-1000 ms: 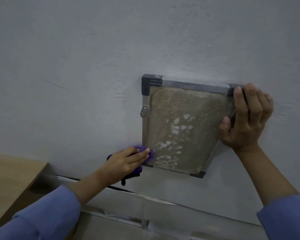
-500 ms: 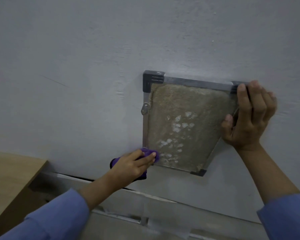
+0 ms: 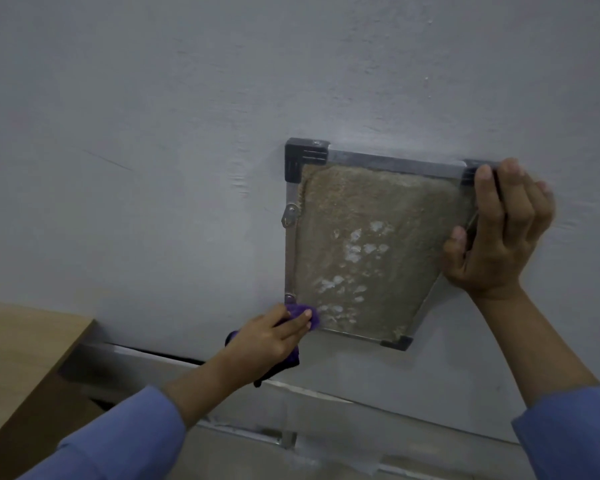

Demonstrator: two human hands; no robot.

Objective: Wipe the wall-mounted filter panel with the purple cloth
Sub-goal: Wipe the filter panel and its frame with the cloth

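The filter panel (image 3: 368, 244) hangs on the grey wall: a metal frame with black plastic corners around a dusty brown mesh with pale patches. My left hand (image 3: 264, 337) presses the bunched purple cloth (image 3: 303, 315) against the panel's lower left corner; part of the cloth hangs dark below my palm. My right hand (image 3: 496, 237) grips the frame's right edge near the top right corner, fingers wrapped around it and thumb on the mesh side.
A wooden tabletop (image 3: 21, 355) juts in at the lower left. A metal trim strip (image 3: 326, 396) runs along the wall's base below the panel. The grey wall (image 3: 187, 116) fills the upper view.
My left hand with the cloth has shifted slightly right along the panel's lower left corner. My right hand has kept its hold on the frame's right edge.
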